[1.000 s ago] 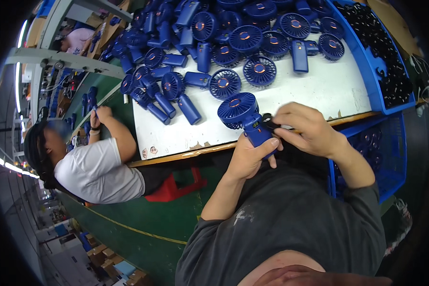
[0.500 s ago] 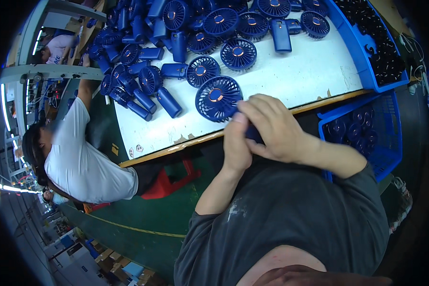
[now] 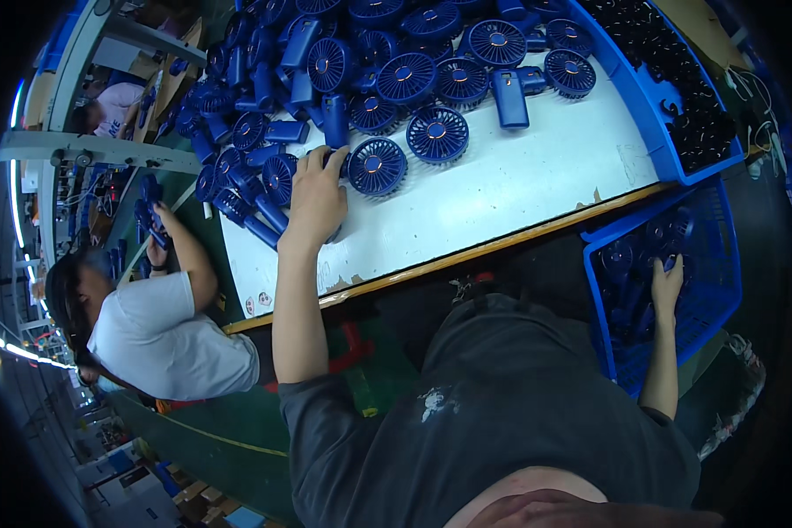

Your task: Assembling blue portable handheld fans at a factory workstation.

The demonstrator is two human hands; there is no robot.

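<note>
My left hand (image 3: 317, 201) reaches over the white table, its fingers curled round the handle of a dark blue handheld fan (image 3: 377, 167). That fan's round grille faces up beside my fingertips; most of its handle is hidden. To the right and low down, my right hand (image 3: 666, 283) is inside a blue plastic crate (image 3: 600, 304), its fingers bent round part of a blue handheld fan (image 3: 671, 262). More fans of the same kind lie about that hand. Another fan (image 3: 437, 135) rests on the table just right of the one under my left hand.
Many blue fans (image 3: 326, 63) are heaped across the far and left table. A blue bin (image 3: 669, 145) of small black parts stands at the table's right end. On the left, a co-worker in a white shirt (image 3: 163, 330) holds a fan. The table's wooden edge (image 3: 466, 253) runs before me.
My hands have parted from the fan they held together. The right went down into the crate, and that fan has left the table; the left moved left onto another fan's handle.
</note>
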